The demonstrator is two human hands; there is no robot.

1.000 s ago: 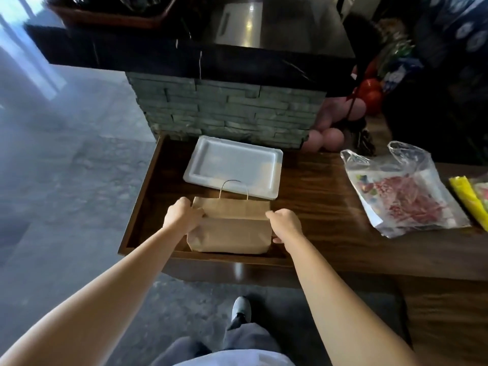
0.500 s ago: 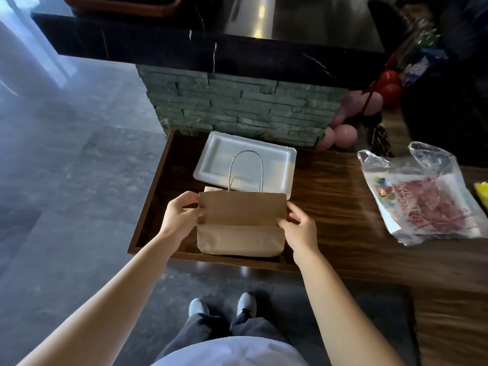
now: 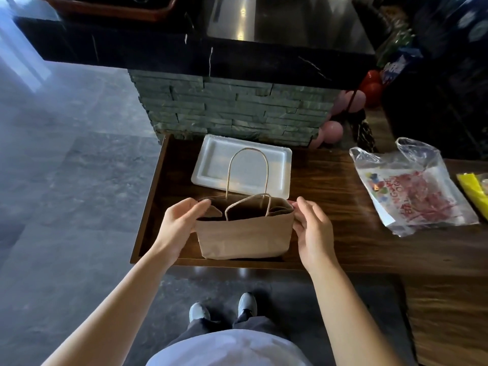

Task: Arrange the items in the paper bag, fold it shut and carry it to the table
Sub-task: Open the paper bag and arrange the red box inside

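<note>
Tabletop (image 3: 330,207): hands flanking bag (image 3: 245,233).

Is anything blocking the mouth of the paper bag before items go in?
Only its own near handle, which droops across the opening of the paper bag. The left hand and right hand hold the rim's two ends.

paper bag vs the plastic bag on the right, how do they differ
The paper bag is brown and opaque; the plastic bag is clear, showing red-printed contents. The paper bag stands upright with its mouth open; the plastic bag lies slumped on its side. The left hand and right hand hold the paper bag at its top edges; nothing touches the plastic bag. Both rest on the same dark wooden counter.
</note>
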